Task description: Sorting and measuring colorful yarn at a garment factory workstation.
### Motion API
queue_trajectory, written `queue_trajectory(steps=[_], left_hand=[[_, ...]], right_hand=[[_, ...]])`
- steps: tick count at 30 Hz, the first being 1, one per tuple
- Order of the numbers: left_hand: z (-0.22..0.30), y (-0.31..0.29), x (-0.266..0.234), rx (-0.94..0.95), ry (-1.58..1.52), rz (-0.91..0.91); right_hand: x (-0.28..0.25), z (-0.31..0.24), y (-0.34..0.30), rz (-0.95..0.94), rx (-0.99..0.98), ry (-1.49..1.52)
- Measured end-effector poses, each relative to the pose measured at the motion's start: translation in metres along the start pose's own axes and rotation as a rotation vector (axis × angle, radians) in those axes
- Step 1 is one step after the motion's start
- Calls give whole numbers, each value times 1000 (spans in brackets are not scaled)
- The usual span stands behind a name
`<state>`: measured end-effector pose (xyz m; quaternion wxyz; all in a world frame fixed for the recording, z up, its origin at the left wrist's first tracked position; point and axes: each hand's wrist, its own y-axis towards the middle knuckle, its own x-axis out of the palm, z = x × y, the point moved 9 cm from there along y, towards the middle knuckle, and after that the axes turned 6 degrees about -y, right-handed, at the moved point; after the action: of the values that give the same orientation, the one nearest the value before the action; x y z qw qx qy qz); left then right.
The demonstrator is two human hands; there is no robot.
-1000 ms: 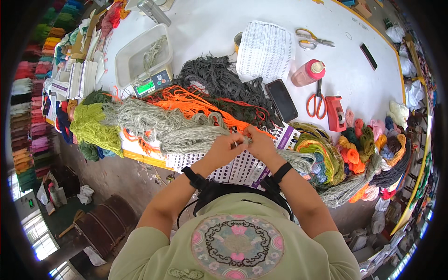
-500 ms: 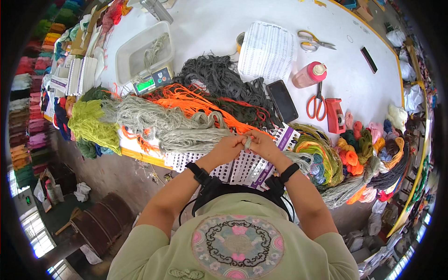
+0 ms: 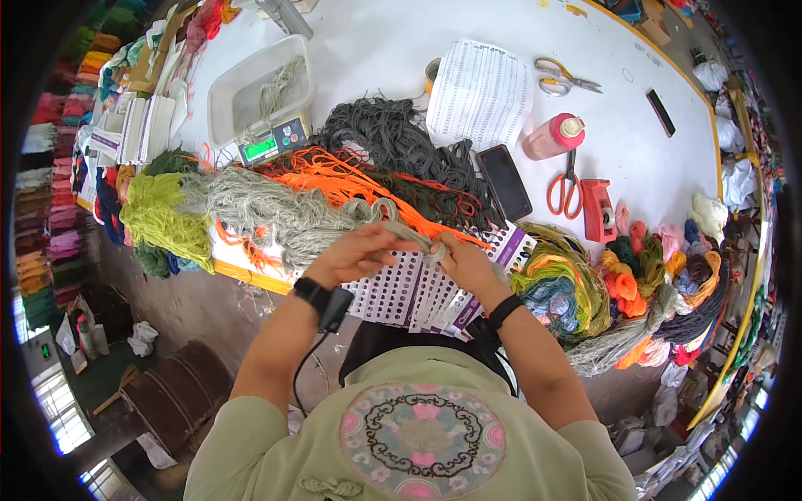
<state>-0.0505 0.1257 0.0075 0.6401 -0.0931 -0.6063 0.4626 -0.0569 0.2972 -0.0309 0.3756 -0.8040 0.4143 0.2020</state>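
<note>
My right hand (image 3: pixel 465 262) is closed on a hank of pale grey-green yarn (image 3: pixel 424 242), pinching it in front of me over the table's near edge. Just left of it, my left hand (image 3: pixel 355 253) has its fingers partly stretched and apart, their tips close beside the same yarn. Whether they touch it is hard to tell. Loose grey-green yarn (image 3: pixel 251 209) is heaped beyond and left of that hand, against bright orange strands (image 3: pixel 334 185). Beneath both hands lie white cards with rows of punched holes (image 3: pixel 388 288).
Dark grey yarn (image 3: pixel 376 134) lies farther back, near a plastic tub (image 3: pixel 219 96) on a scale (image 3: pixel 274 142). Toward the right are a phone (image 3: pixel 504 181), a pink bottle (image 3: pixel 554 138), orange-handled scissors (image 3: pixel 565 194), a red tape dispenser (image 3: pixel 598 209) and multicoloured skeins (image 3: pixel 576 288).
My left hand has drawn away to the left from my right hand, its fingers loosening. The right hand keeps hold of the yarn, of which more shows between the hands.
</note>
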Motion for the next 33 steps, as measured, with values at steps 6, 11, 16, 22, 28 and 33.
queue_trajectory(steps=[6, 11, 16, 22, 28, 33], left_hand=[[113, -88, -94, 586, -562, -57], [109, -112, -103, 1007, 339, 900], [14, 6, 21, 596, 954, 354], [-2, 48, 9, 553, 1509, 217], [-4, 49, 2, 449, 1514, 135], [15, 30, -12, 526, 1633, 231]], right_hand=[[3, 2, 2, 28, 6, 15], [0, -3, 1, 108, -13, -19], [-11, -10, -3, 215, -16, -46], [-10, -16, -3, 229, -74, -101], [-5, -13, 0, 238, -132, -146], [-7, -15, 0, 150, -108, -35]])
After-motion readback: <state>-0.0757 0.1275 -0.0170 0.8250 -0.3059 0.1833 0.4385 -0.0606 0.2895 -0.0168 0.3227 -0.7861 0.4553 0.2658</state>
